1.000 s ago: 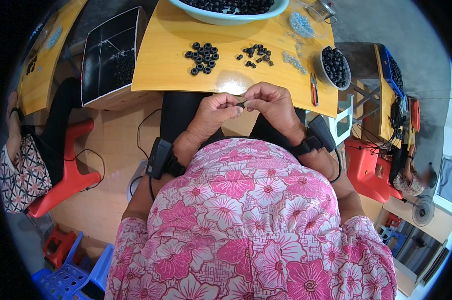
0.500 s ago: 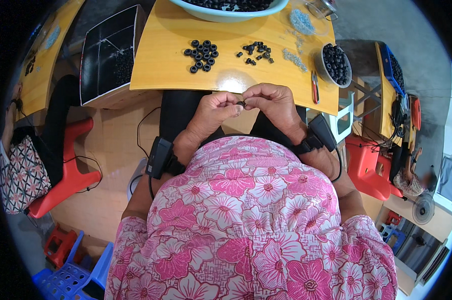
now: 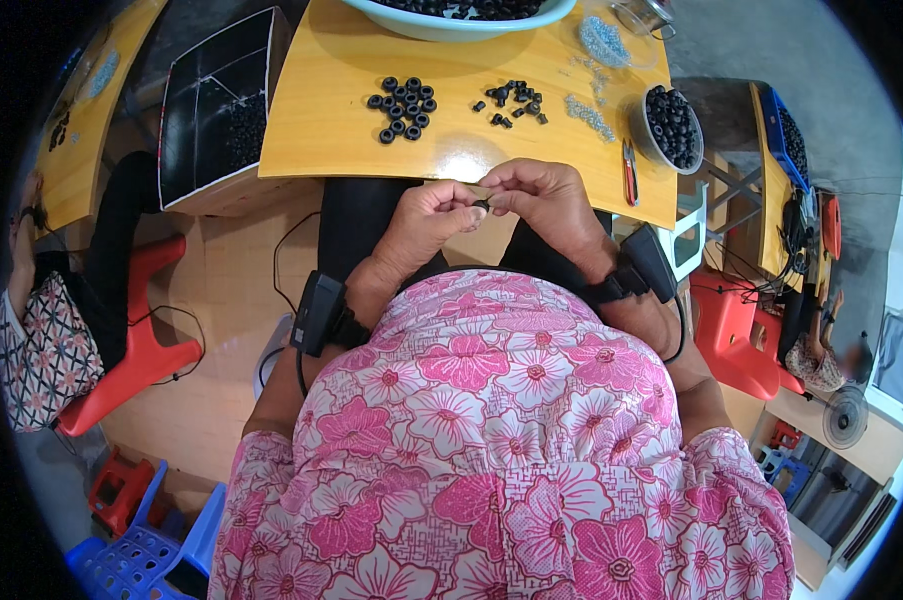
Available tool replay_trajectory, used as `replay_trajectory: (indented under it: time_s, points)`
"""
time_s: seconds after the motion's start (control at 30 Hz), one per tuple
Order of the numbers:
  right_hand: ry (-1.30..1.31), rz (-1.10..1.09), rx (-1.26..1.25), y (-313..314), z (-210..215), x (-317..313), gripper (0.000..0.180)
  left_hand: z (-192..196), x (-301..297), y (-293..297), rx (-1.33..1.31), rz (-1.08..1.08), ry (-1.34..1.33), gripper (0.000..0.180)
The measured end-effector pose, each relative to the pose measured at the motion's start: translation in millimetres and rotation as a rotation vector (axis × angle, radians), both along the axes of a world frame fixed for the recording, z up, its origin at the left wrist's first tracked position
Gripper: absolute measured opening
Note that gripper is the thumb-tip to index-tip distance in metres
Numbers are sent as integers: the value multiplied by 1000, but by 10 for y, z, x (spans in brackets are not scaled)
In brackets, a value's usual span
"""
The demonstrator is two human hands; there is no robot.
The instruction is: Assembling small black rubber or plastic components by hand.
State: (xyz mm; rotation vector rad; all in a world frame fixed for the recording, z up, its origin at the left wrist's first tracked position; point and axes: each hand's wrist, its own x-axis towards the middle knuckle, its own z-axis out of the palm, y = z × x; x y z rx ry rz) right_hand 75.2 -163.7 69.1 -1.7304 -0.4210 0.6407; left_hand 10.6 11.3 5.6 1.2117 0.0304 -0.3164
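A small black part [image 3: 482, 205] sits between my hands just off the table's near edge. My left hand [image 3: 423, 222] pinches it between thumb and fingertips. My right hand [image 3: 549, 203] is closed too, its thumb and fingertips meeting at the same part; the fingers cover most of its shape. Beyond my hands lies a group of black rings [image 3: 405, 106] with round holes. To their right is a loose scatter of smaller black pieces [image 3: 511, 100], and further right a patch of tiny clear pieces [image 3: 589, 117].
Red-handled snips [image 3: 629, 172] lie near the table's [image 3: 311, 110] right edge, beside a white tub [image 3: 643, 130] of black parts. A pale basin [image 3: 461, 26] of black parts stands at the back. A dark-lined box [image 3: 196, 150] is at left. Other people sit on either side.
My right hand has risen slightly, and its fingers have shifted on the small black part. My left hand stays nearly where it was.
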Motion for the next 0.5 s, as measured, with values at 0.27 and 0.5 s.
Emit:
replay_trajectory:
  time_s: [0.27, 0.5]
  points:
    - [-113, 100, -82, 74, 97, 22, 11, 3, -10, -20, -11, 16, 0, 13]
    - [201, -26, -57, 26, 40, 37, 13, 9, -11, 3, 11, 13, -34, 14]
